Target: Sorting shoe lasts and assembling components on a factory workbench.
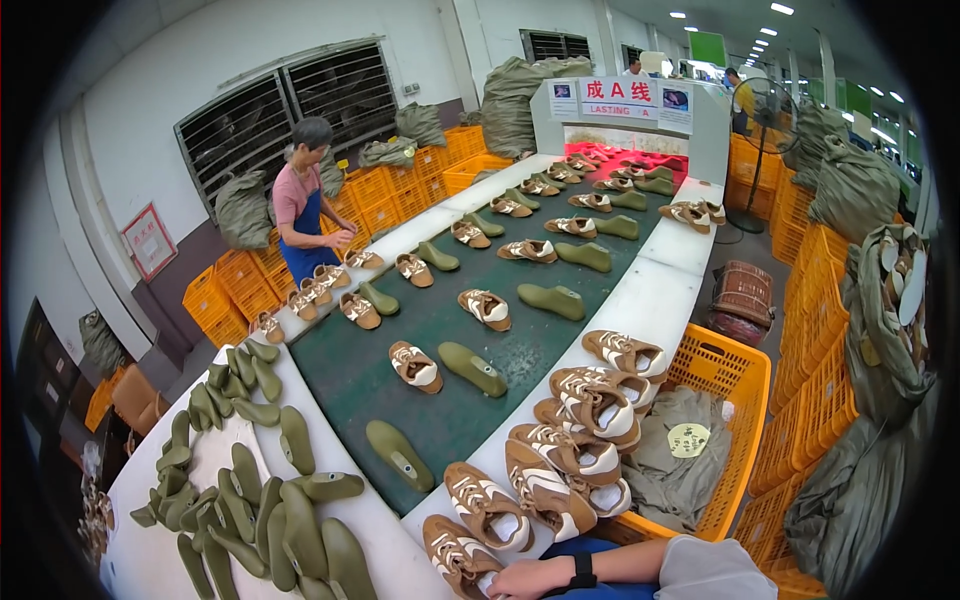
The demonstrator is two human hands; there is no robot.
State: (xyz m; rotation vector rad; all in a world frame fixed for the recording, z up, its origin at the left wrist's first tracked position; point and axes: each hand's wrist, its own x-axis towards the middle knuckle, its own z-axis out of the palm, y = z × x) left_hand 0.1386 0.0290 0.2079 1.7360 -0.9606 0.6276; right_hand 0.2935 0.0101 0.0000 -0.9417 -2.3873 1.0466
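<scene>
Green conveyor, hand at brown shoe, forearm extended leftward, nearly level

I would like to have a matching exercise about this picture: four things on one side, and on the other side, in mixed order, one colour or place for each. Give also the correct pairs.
Things
1. Sneaker nearest the hand at the lower edge
2. Big pile of shoe lasts
3. Wristband
4. Cloth with a round, pale yellow label

Colours and places
A. Inside the orange basket
B. Black
C. Brown and white
D. On the white tabletop at the lower left

Right pairs: 1-C, 2-D, 3-B, 4-A
</scene>
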